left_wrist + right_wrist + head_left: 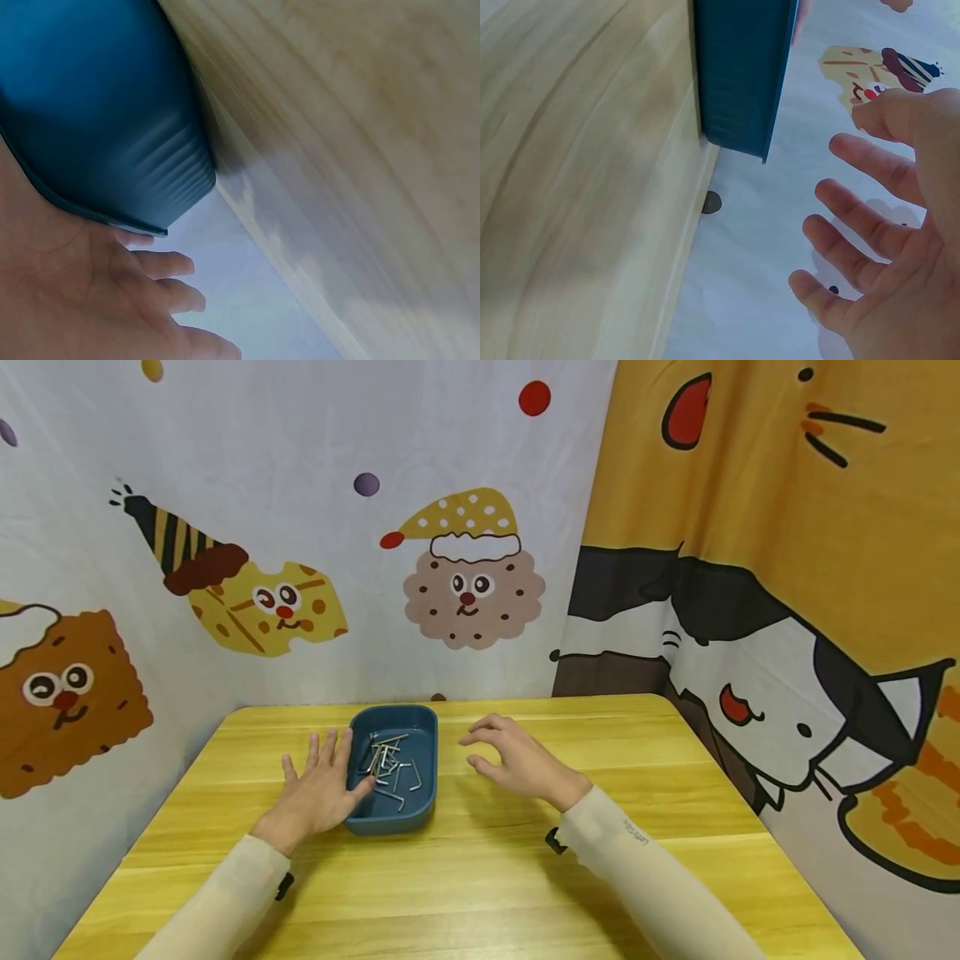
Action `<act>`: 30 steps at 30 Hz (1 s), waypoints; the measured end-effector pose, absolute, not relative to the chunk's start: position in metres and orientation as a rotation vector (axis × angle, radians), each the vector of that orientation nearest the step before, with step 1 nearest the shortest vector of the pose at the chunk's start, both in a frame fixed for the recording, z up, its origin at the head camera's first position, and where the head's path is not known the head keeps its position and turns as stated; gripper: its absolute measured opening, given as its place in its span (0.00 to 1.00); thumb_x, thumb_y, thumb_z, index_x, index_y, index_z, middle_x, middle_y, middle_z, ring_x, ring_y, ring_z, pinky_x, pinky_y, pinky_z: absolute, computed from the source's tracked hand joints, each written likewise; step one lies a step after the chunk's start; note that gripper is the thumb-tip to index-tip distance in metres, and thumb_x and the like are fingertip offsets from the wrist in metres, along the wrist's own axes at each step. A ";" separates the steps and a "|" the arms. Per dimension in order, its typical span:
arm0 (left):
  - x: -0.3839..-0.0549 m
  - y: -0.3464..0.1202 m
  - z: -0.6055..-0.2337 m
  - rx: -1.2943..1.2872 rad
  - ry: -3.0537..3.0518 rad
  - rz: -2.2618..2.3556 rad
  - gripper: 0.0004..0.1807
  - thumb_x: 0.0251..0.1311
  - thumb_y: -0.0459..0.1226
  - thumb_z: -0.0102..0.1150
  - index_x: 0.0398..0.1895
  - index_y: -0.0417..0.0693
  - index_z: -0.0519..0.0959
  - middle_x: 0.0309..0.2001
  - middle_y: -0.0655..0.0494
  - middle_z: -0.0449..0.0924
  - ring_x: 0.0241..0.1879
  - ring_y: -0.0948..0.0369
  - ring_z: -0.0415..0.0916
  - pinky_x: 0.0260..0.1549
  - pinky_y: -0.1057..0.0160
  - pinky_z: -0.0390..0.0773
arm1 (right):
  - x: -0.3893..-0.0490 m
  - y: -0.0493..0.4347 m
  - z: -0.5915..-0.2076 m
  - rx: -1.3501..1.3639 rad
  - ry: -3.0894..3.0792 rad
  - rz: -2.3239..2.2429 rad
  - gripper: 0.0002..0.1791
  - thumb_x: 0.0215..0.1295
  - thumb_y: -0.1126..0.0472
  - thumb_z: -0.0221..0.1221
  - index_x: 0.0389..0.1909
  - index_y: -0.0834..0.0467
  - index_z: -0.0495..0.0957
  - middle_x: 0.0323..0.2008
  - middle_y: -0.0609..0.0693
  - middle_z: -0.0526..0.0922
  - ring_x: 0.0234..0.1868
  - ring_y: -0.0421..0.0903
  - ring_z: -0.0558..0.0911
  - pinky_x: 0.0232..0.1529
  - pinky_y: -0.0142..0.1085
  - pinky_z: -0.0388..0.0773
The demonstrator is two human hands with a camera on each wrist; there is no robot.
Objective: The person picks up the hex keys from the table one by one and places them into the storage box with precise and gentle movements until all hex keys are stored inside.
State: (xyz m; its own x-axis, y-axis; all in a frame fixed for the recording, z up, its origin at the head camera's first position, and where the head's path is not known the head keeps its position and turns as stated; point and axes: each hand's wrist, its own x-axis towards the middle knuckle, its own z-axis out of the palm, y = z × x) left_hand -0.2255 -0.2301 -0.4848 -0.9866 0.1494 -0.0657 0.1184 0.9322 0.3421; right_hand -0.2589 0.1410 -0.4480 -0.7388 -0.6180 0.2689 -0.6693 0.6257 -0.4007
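A dark blue plastic bin [427, 814] stands toward the back of the table, left of its middle. Inside lies a loose heap of silvery L-shaped hex keys [384, 758]. My left hand [318, 789] is at the bin's left side, fingers spread and straight, its thumb over the rim. In the left wrist view, the palm [82, 292] lies against the rim of the bin [97, 97]. To the right of the bin and apart from it hovers my right hand [525, 764], fingers loosely bent and holding nothing. The right wrist view shows those fingers [866, 229] separated.
The wood-grain table [480, 885] extends in front of the bin and to both sides. A white curtain [300, 427] with cartoon figures hangs along the back edge, and a yellow patterned curtain [750, 493] on the right.
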 end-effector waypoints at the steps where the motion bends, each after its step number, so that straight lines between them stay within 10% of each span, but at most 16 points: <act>1: -0.226 -0.230 -0.485 0.209 3.000 0.525 0.58 0.87 0.63 0.55 0.99 0.40 0.39 0.96 0.27 0.33 0.94 0.23 0.26 0.80 0.07 0.26 | -0.258 0.143 -0.448 1.084 -2.734 0.740 0.19 0.87 0.55 0.68 0.71 0.53 0.89 0.74 0.57 0.85 0.75 0.58 0.83 0.80 0.57 0.83; 30: -0.229 -0.231 -0.487 0.195 2.994 0.527 0.57 0.87 0.64 0.54 0.99 0.41 0.39 0.97 0.28 0.34 0.95 0.24 0.26 0.81 0.08 0.26 | -0.240 0.208 -0.459 0.937 -2.756 0.645 0.18 0.86 0.55 0.69 0.70 0.52 0.90 0.75 0.59 0.84 0.76 0.62 0.85 0.76 0.61 0.85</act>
